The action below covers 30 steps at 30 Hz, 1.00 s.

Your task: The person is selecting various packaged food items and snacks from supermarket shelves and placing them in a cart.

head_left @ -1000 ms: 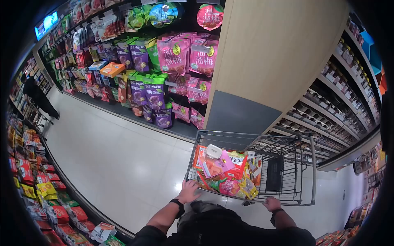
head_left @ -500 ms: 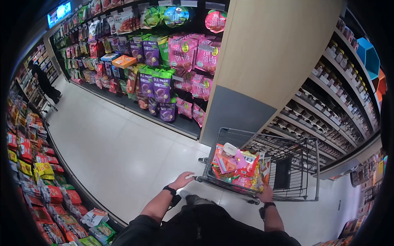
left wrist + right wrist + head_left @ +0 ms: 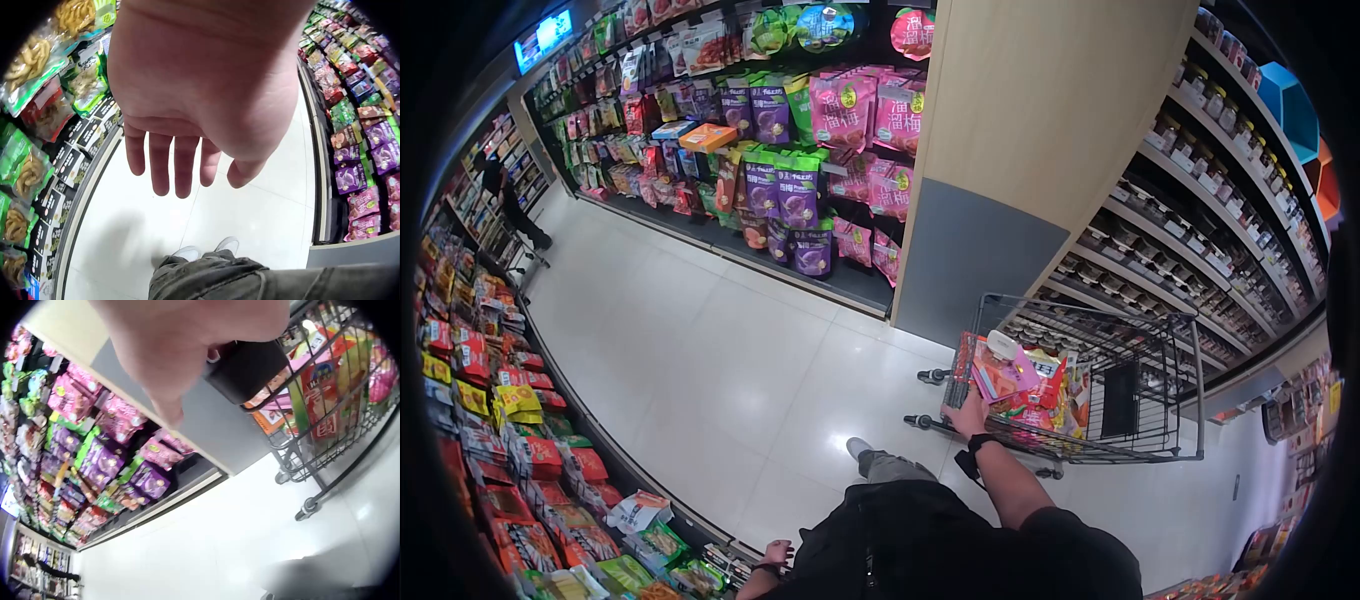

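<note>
My right hand [image 3: 970,412] grips the near corner of the shopping cart's handle [image 3: 247,372], fingers curled over the dark bar. The wire cart [image 3: 1120,388] stands at the right, angled away from me. Inside lie snack bags, among them a red bag [image 3: 1048,377], with a pink package [image 3: 1017,371] and a small white box [image 3: 1001,345] on top. Low by my side hangs my left hand [image 3: 200,94], its fingers loosely extended and holding nothing. Beneath it, in the left wrist view, are the floor and my shoes [image 3: 227,245].
A shelf of hanging bags, with purple prune bags [image 3: 798,200] and pink bags [image 3: 840,110], lines the far side. A wood-and-grey pillar [image 3: 990,260] borders the cart. Bins of packaged snacks [image 3: 525,455] run along the left. A person [image 3: 515,205] stands down the aisle with a cart.
My left hand has come off the cart handle and dropped to my side. My right hand has shifted left along the cart to the handle. The cart has moved right in the view.
</note>
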Motion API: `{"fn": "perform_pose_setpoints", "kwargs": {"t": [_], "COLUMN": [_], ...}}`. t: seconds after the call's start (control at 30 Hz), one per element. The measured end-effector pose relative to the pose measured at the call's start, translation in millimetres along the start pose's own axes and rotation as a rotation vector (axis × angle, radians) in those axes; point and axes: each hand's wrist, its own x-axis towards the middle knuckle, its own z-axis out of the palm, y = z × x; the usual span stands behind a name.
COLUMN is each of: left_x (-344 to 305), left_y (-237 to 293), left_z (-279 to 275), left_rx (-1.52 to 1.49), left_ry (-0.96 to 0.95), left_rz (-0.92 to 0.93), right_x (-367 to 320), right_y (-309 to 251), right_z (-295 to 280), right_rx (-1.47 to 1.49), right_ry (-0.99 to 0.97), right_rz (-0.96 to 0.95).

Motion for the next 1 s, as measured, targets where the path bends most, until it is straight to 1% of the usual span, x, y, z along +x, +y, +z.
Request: {"fn": "perform_pose_setpoints", "kwargs": {"t": [0.03, 0.07, 0.1, 0.13, 0.17, 0.2, 0.23, 0.27, 0.3, 0.33, 0.37, 0.4, 0.43, 0.47, 0.5, 0.57, 0.6, 0.67, 0.73, 0.77, 0.83, 0.9, 0.97, 1.0], "left_x": [-7.3, -12.6, -13.8, -13.3, -13.0, -16.1, -20.0, -24.0, -27.4, -22.9, -24.7, -26.1, -29.5, -35.9, -38.6, -39.3, -45.3, -35.6, -25.0, -21.9, -26.2, -32.2, 9.6, 9.6], "left_y": [-5.3, -7.6, -4.0, 1.5, 10.0, 21.5, 31.7, 41.9, 48.8, 53.8, 57.8, 73.5, 83.1, 89.5, 95.1, 92.1, 100.5, 103.9, 109.8, 116.9, 135.0, 188.7, 203.9, 221.3], "left_z": [11.4, 20.2, 20.1, 19.7, 20.0, 31.4, 29.2, 26.9, 20.6, 11.2, 9.3, -7.2, -14.1, -30.6, -43.6, -58.8, -63.2, -64.1, -69.2, -70.5, -47.1, -22.3, -17.2, -6.9], "left_rx": [-0.068, -0.135, -0.145, -0.054, 0.043, -0.14, -0.116, -0.038, 0.039, -0.061, -0.037, 0.021, 0.018, 0.081, 0.119, 0.067, 0.12, 0.138, 0.187, 0.194, 0.251, 0.394, 0.481, 0.485], "left_ry": [-0.032, -0.033, -0.02, -0.075, -0.128, -0.12, -0.127, -0.104, -0.084, -0.097, -0.111, -0.111, -0.059, -0.042, -0.043, -0.101, -0.085, -0.087, -0.121, -0.111, -0.151, -0.186, -0.225, -0.212], "left_rz": [-0.004, 0.048, 0.052, 0.304, 0.554, 0.347, 0.34, 0.392, 0.445, 0.402, 0.392, 0.307, 0.243, 0.184, 0.176, 0.124, 0.105, 0.108, 0.104, 0.103, 0.219, 0.271, 0.411, 0.431], "right_x": [4.0, 7.5, 9.9, 13.9, 22.4, 27.4, 16.4, 17.7, 23.6, 27.5, 47.9, 34.1, 51.8, 57.4, 63.2, 67.9, 70.8, 81.6, 86.6, 86.2, 104.1, 119.8, 120.5, 117.1], "right_y": [1.1, 2.8, 2.4, 17.0, 38.5, 46.2, 59.6, 72.9, 81.4, 85.1, 88.5, 98.6, 100.0, 101.3, 105.3, 96.4, 98.4, 105.8, 112.8, 119.0, 121.8, 122.1, 127.7, 129.9], "right_z": [-1.3, -3.1, -0.7, 12.9, 26.4, 16.1, 3.4, 1.0, 1.8, 1.6, 3.7, -9.2, -6.3, 0.4, 3.6, -20.4, -27.9, -38.7, -44.3, -50.0, -64.4, -77.7, -87.6, -96.1], "right_rx": [-0.001, -0.066, -0.123, -0.214, -0.298, -0.275, -0.255, -0.251, -0.268, -0.294, -0.342, -0.289, -0.307, -0.435, -0.424, -0.379, -0.382, -0.379, -0.406, -0.396, -0.359, -0.336, -0.319, -0.309], "right_ry": [-0.006, 0.03, 0.067, 0.187, 0.237, 0.208, 0.18, 0.177, 0.238, 0.3, 0.347, 0.292, 0.238, 0.32, 0.345, 0.303, 0.266, 0.232, 0.302, 0.298, 0.185, 0.165, 0.215, 0.195], "right_rz": [-0.019, 0.102, 0.227, 0.213, 0.184, 0.184, 0.224, 0.25, 0.172, 0.097, 0.045, 0.165, 0.2, 0.127, 0.151, 0.172, 0.173, 0.161, 0.169, 0.172, 0.153, 0.16, 0.123, 0.145]}}
